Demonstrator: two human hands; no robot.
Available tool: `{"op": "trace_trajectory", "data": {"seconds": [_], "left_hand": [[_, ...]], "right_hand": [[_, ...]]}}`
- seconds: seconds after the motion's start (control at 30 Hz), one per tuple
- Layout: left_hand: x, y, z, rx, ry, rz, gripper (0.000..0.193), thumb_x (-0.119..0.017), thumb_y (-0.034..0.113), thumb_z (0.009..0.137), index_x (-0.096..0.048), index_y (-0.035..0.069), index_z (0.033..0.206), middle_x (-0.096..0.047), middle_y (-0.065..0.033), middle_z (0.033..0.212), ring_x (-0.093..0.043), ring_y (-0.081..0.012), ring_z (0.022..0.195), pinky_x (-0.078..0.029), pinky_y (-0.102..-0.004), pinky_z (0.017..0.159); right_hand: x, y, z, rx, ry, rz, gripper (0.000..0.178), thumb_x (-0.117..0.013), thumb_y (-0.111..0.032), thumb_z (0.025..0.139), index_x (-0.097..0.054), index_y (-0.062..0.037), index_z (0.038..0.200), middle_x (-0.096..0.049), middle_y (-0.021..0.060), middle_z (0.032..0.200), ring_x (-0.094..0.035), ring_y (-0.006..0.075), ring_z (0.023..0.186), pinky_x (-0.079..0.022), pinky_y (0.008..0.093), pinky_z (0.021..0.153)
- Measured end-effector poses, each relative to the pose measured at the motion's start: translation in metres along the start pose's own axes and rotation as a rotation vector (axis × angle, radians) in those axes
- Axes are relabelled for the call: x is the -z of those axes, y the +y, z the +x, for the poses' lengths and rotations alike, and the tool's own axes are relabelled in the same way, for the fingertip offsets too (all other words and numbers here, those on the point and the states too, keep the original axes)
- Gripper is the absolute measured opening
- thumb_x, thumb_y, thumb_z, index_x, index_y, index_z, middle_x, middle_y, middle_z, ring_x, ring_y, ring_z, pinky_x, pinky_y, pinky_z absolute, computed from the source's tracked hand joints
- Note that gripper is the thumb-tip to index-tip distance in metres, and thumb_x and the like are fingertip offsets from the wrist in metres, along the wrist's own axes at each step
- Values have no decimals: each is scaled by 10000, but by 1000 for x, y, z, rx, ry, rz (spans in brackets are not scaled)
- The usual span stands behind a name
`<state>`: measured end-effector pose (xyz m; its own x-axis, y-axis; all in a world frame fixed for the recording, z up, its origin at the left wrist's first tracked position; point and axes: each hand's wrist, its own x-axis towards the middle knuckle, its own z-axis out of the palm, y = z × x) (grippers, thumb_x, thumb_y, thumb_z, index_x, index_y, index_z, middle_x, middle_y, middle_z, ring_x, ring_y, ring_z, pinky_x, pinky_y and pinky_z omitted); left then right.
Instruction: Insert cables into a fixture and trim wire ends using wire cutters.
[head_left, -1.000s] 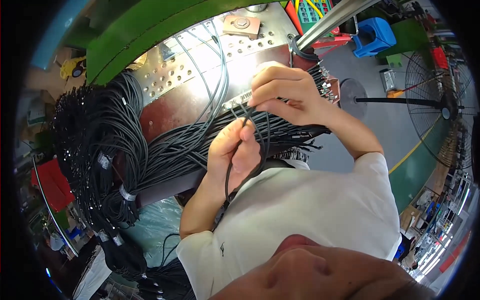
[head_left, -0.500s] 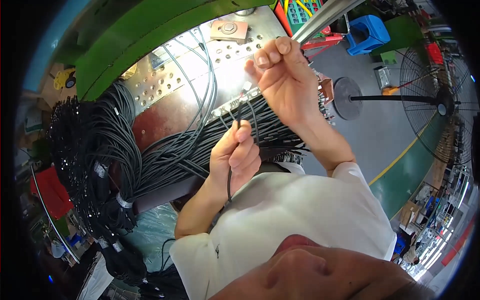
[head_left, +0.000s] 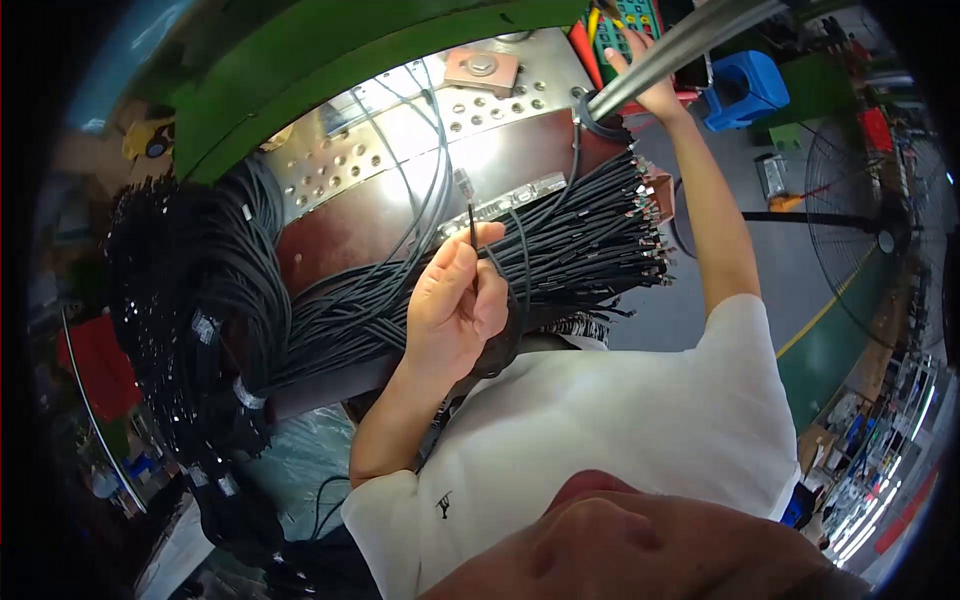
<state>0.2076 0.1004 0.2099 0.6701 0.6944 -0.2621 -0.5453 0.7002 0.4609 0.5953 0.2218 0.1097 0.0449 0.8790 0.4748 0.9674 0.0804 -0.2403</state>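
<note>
My left hand [head_left: 445, 315] is closed on a black cable [head_left: 473, 222], pinching it between thumb and fingers just below its end. A small pale plug [head_left: 463, 183] at the cable's tip points away from me, above a clear strip of small blocks [head_left: 515, 200] along the bench edge. Far off to the right, my right hand [head_left: 655, 85] reaches over a green tray [head_left: 640, 15] with rows of small dark pieces. Its thumb and fingers are stretched out and apart, partly behind a metal pole [head_left: 690, 50]. No held thing shows in it.
A thick bundle of black cables [head_left: 570, 240] lies across the bench, its ends at the right; more cables [head_left: 240, 260] hang at the left. A metal block [head_left: 482, 70] sits on the perforated plate [head_left: 330, 170]. A blue stool [head_left: 745, 88] and a fan [head_left: 885, 240] stand right.
My right hand has moved from near the left hand, away and right to the green tray. My left hand keeps its cable, now turned so the plug shows.
</note>
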Motion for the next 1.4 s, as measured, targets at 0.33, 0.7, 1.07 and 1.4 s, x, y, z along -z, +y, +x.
{"op": "trace_trajectory", "data": {"seconds": [0.33, 0.7, 1.07, 1.4], "left_hand": [[0, -2, 4, -150, 287, 176, 260, -556, 160, 909, -605, 27, 1128, -547, -10, 629, -451, -67, 498, -382, -183, 460], [1, 3, 2, -246, 251, 228, 368, -485, 281, 950, -566, 6, 1180, -505, 3, 607, -418, -46, 507, -318, -168, 458], [2, -5, 12, -477, 372, 495, 243, -559, 104, 904, -619, -13, 1108, -529, 19, 637, -429, -21, 537, -317, -161, 474], [1, -4, -10, -606, 461, 651, 267, -528, 52, 901, -595, -14, 1151, -498, 27, 601, -405, -22, 488, -313, -166, 448]], "right_hand": [[-28, 15, 18, -156, 110, -21, 711, -676, -385, 736, -409, -30, 1292, -521, 280, 1123, -468, 424, 1083, -380, 493, 900], [124, -42, -68, -471, 665, 977, 214, -516, -90, 911, -566, 5, 1096, -577, 57, 1010, -517, 135, 892, -398, 247, 810], [132, -257, -130, 446, -896, 1363, 620, -674, -436, 757, -469, -34, 1183, -502, 113, 909, -497, 284, 797, -410, 350, 669], [110, -247, -66, 424, -162, 325, 543, -714, -183, 680, -568, -109, 1198, -554, 32, 869, -530, 205, 753, -406, 324, 627]]}}
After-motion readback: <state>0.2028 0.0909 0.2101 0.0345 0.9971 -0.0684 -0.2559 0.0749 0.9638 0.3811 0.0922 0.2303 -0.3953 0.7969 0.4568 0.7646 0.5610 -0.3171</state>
